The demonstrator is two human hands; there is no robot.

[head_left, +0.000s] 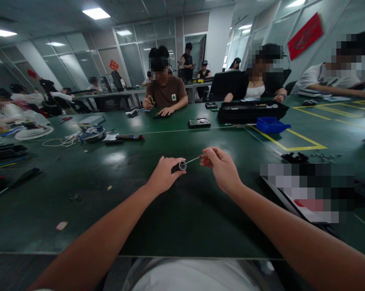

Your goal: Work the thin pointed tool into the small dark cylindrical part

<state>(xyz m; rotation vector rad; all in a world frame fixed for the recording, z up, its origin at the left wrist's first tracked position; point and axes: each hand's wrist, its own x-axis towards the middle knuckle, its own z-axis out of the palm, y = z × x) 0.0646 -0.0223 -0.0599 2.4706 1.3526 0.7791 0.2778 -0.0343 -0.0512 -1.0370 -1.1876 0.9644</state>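
Currently, one short black cylinder with a pale ring-shaped end [175, 167] is held in the left hand [162, 174], its grip narrowed around the sides, with the ringed end turned toward the camera. One thin, straight, silver-coloured rod [193, 160] is held at its right end in the right hand [223, 167], whose grip is pinched at the fingertips. The rod's other end is brought to the ring-shaped end; whether it is inserted cannot be told. Both hands are seen over the near middle of one dark-green bench [88, 210].

Beyond them, one black-edged rectangular device with a green circuit board [197, 122] is laid. To its right, one long black housing [231, 115] and one bright blue plastic bin [271, 125] are placed. On the left, one dark pen-shaped tool with a red and blue end [130, 137] is set down near a tangle of cables [91, 134]. Small screws [326, 155], too blurred to be counted, are scattered at the right. Across the bench, one yellowish screwdriver [152, 101] is held by one co-worker in a brown T-shirt [168, 91].
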